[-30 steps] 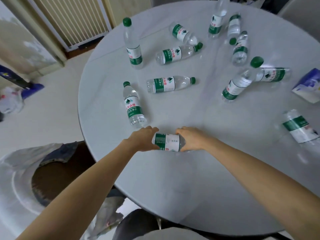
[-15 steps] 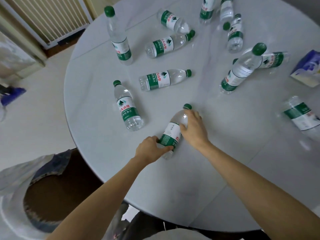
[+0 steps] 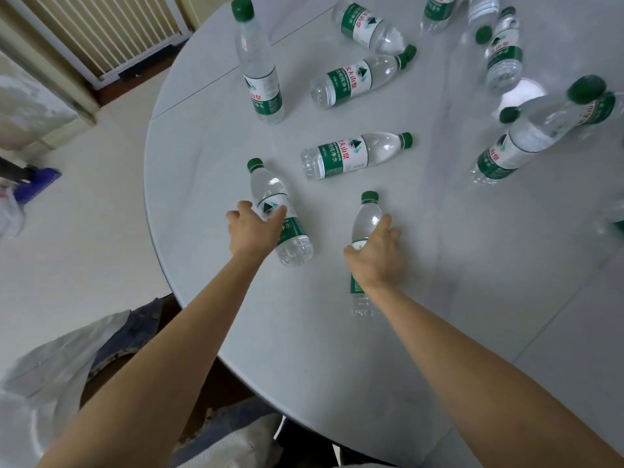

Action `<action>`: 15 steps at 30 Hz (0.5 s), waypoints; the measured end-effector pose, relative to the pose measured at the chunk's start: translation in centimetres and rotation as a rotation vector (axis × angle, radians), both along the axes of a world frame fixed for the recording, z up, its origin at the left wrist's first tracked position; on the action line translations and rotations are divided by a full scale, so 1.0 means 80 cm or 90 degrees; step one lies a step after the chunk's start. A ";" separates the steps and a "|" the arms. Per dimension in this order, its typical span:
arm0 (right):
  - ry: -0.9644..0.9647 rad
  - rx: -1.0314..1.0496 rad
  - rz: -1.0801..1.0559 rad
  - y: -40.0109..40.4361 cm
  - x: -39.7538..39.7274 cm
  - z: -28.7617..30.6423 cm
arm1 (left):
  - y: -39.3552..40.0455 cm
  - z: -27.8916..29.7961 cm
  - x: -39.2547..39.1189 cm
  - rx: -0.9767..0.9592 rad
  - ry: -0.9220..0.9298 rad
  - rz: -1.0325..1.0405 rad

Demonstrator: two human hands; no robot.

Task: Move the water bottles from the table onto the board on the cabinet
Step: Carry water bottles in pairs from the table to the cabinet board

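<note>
Several clear water bottles with green caps and labels are scattered over a round grey table (image 3: 439, 298). My right hand (image 3: 376, 260) is shut on one bottle (image 3: 366, 221), which is nearly upright with its cap pointing away from me. My left hand (image 3: 251, 229) lies over a bottle on its side (image 3: 290, 238), fingers spread across its label; the bottle rests on the table. Past my hands lies another bottle (image 3: 354, 153), and one stands upright (image 3: 260, 72) at the far left. No board or cabinet is in view.
More bottles lie and stand at the back (image 3: 358, 79) and right (image 3: 516, 143) of the table. A chair draped with clothing (image 3: 101, 349) sits below the table's left edge. A blue object (image 3: 37, 177) is on the floor at left, and a slatted panel (image 3: 101, 28) stands behind.
Both hands held one bottle lying near the table edge. My right hand has tipped it upright; my left hand let go and moved left onto the neighbouring lying bottle.
</note>
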State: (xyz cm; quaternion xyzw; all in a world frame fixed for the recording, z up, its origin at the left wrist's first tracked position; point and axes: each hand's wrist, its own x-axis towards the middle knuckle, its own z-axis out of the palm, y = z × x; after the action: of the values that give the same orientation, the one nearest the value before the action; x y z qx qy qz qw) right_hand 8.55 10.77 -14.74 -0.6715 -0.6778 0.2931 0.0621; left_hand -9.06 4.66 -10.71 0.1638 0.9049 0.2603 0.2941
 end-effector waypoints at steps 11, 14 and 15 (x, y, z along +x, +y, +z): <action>-0.023 0.047 0.066 0.009 -0.010 -0.014 | 0.041 -0.038 -0.001 -0.041 -0.028 -0.038; 0.004 0.023 0.069 0.013 -0.008 -0.009 | 0.016 -0.038 0.003 -0.067 0.024 -0.145; -0.003 0.015 0.068 0.012 -0.005 -0.006 | 0.007 -0.039 0.008 -0.075 0.055 -0.169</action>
State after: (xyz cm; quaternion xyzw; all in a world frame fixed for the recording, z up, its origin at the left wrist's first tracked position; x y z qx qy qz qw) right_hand 8.15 11.71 -15.20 -0.6345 -0.7160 0.2862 0.0526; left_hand -8.41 5.18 -13.83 0.2754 0.9009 0.1586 0.2955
